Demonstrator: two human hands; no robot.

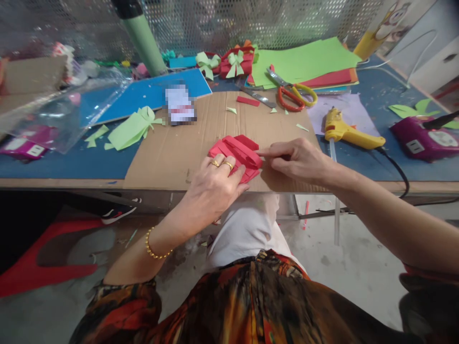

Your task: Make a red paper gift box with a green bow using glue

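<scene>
The left hand (211, 186) clamps folded red paper (244, 149) against cardboard (172, 155), apparently steadying it; the right hand (301, 160), thumb and forefinger apart, touches its edge.

You have a folded red paper piece (242, 152) near the centre of the frame, resting on the corrugated cardboard sheet (211, 122). It is a plain, compact, many-sided bundle of several layers, its creases and folded strips running slantwise from upper left to lower right. One band bows up along its right side; a darker flap shows at the upper right. Your left grip (214, 180) covers its lower-left part, so you cannot see that portion; your right grip's index fingertip (261, 153) is at its right edge.
</scene>
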